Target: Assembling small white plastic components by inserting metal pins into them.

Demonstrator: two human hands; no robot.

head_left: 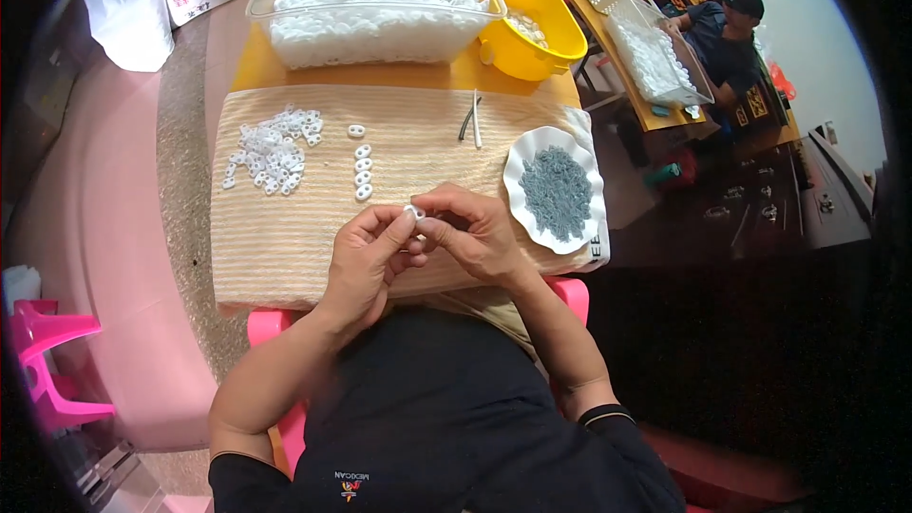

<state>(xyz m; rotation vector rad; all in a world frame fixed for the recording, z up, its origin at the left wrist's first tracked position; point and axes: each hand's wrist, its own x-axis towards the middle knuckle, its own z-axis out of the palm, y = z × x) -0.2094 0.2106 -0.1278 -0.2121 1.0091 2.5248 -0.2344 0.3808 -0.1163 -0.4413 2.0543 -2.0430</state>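
Over the near part of the striped cloth, a small white two-holed plastic piece (415, 213) is pinched between the fingertips of both hands. My left hand (364, 261) grips it from the left with thumb and forefinger. From the right, my right hand (480, 237) closes its thumb and forefinger on it; anything smaller there is hidden. Just beyond my hands, several similar white pieces (363, 165) lie in a short column. A loose heap of white pieces (274, 157) is at the left. At the right, a white scalloped dish (514, 171) holds many tiny grey-blue parts (556, 195).
A white stick (477, 128) and a dark stick (465, 125) lie crossed on the cloth (275, 247). Behind stand a clear bin (380, 33) full of white pieces and a yellow tub (532, 59). A co-worker (722, 33) sits at another table, far right. Pink stools (57, 332) stand left.
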